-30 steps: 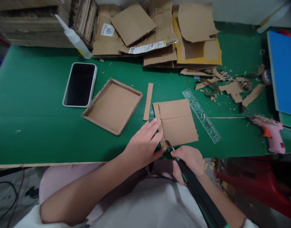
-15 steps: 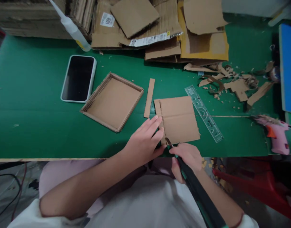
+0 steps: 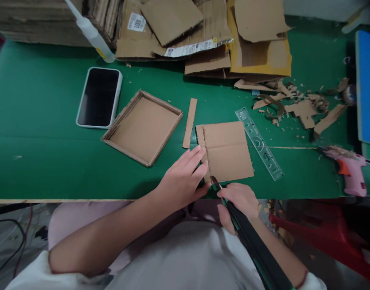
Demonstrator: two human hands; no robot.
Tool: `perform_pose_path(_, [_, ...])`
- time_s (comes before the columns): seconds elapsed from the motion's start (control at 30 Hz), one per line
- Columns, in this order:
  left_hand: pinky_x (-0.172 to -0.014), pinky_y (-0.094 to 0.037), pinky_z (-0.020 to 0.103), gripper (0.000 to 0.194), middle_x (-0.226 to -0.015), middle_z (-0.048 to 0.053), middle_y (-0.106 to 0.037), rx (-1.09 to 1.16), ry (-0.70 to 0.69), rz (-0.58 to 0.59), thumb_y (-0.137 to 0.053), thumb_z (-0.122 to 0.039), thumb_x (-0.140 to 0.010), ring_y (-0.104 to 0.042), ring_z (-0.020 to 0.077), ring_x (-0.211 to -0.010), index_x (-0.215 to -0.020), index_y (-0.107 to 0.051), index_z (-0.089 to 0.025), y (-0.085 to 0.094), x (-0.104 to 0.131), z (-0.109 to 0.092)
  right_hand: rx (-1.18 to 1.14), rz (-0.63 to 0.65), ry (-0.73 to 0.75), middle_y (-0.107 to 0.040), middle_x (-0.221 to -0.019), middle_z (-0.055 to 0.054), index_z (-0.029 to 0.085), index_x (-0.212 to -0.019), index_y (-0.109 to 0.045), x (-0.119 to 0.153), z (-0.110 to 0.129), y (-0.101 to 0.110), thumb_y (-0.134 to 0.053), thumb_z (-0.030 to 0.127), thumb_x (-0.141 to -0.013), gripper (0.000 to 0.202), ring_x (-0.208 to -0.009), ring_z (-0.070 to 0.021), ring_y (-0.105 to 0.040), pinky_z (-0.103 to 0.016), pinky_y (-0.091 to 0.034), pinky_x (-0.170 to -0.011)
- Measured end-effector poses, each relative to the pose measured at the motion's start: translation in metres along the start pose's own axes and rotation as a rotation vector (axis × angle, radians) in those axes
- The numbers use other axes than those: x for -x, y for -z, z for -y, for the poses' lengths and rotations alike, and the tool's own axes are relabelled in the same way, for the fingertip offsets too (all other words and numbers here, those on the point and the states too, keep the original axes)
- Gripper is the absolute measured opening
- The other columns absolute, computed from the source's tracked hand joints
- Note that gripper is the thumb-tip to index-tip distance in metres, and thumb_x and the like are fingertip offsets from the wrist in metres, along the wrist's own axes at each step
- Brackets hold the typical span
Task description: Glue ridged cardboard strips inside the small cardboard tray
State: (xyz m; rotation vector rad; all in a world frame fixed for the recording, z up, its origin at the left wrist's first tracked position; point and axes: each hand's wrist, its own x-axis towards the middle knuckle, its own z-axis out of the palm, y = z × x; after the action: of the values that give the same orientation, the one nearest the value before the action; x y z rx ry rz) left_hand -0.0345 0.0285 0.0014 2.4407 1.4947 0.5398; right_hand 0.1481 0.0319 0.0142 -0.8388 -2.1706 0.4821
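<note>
A square piece of cardboard (image 3: 229, 155) lies near the table's front edge, with a scored line running down close to its left side. My left hand (image 3: 185, 173) rests on that left margin, fingers stretched out flat and the thumb near the lower corner. My right hand (image 3: 241, 201) is wrapped round a black and green utility knife (image 3: 238, 221). Its blade tip meets the cardboard at the lower end of the scored line, just right of my left fingers. A narrow cardboard strip (image 3: 190, 123) lies beyond my left hand, beside a shallow cardboard tray (image 3: 164, 150).
A clear ruler (image 3: 260, 144) lies right of the square. Farther right are a pink glue gun (image 3: 352, 171) and cardboard scraps (image 3: 304, 110). A phone (image 3: 99, 97) lies left. Behind stand a white bottle (image 3: 96, 40), stacked cardboard (image 3: 173, 22) and a blue board (image 3: 368, 86).
My right hand and the knife have shifted very slightly toward the front and right. My left hand keeps its place on the cardboard. The whole view has moved a little.
</note>
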Motion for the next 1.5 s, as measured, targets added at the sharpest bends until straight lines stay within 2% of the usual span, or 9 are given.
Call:
perform_pose_path(0.37, [-0.105,-0.035,0.046,0.041,-0.132,0.023,-0.043,0.012,-0.001,0.000,-0.055,-0.033,-0.077,-0.034,0.0323,-0.129,-0.107,-0.054,-0.006,0.0009,-0.0004,0.0010,-0.052,-0.164,-0.054,-0.059,-0.063,-0.001,0.015,-0.082,-0.057,0.0026,0.0048,-0.0049,-0.048,0.011,-0.070,0.015,-0.055,-0.0129,-0.055,-0.028,-0.046,-0.055])
perform_pose_path(0.7, [-0.105,-0.035,0.047,0.040,-0.133,0.024,-0.043,0.025,-0.005,0.004,-0.055,-0.031,-0.077,-0.033,0.0323,-0.129,-0.107,-0.053,-0.006,0.0008,-0.0007,0.0006,-0.033,-0.029,-0.070,-0.056,-0.061,0.000,0.018,-0.082,-0.054,0.0008,0.0032,-0.0031,-0.045,0.011,-0.070,0.016,-0.055,-0.0136,-0.056,-0.027,-0.047,-0.055])
perform_pose_path(0.9, [-0.105,-0.035,0.046,0.040,-0.132,0.024,-0.043,0.022,-0.007,-0.001,-0.055,-0.032,-0.078,-0.033,0.0327,-0.129,-0.107,-0.053,-0.005,0.0004,0.0000,0.0006,-0.076,-0.108,-0.062,-0.055,-0.059,0.001,0.018,-0.081,-0.054,0.0023,0.0018,-0.0065,-0.044,0.014,-0.071,0.014,-0.053,-0.0134,-0.056,-0.027,-0.047,-0.054])
perform_pose_path(1.37, [-0.104,-0.036,0.048,0.039,-0.133,0.023,-0.042,0.034,-0.004,0.005,-0.055,-0.031,-0.078,-0.032,0.0322,-0.130,-0.108,-0.051,-0.007,0.0005,-0.0003,0.0009,-0.069,-0.016,-0.151,-0.058,-0.066,0.000,0.020,-0.083,-0.052,-0.0022,0.0049,-0.0008,-0.044,0.013,-0.071,0.015,-0.056,-0.0136,-0.057,-0.027,-0.048,-0.053])
perform_pose_path(1.5, [-0.104,-0.036,0.049,0.039,-0.134,0.023,-0.042,0.045,-0.007,0.001,-0.055,-0.030,-0.078,-0.031,0.0321,-0.130,-0.109,-0.051,-0.007,0.0004,0.0005,0.0009,-0.078,-0.031,-0.107,-0.055,-0.060,0.001,0.020,-0.079,-0.051,-0.0020,0.0026,-0.0021,-0.044,0.014,-0.070,0.013,-0.053,-0.0130,-0.056,-0.026,-0.046,-0.051])
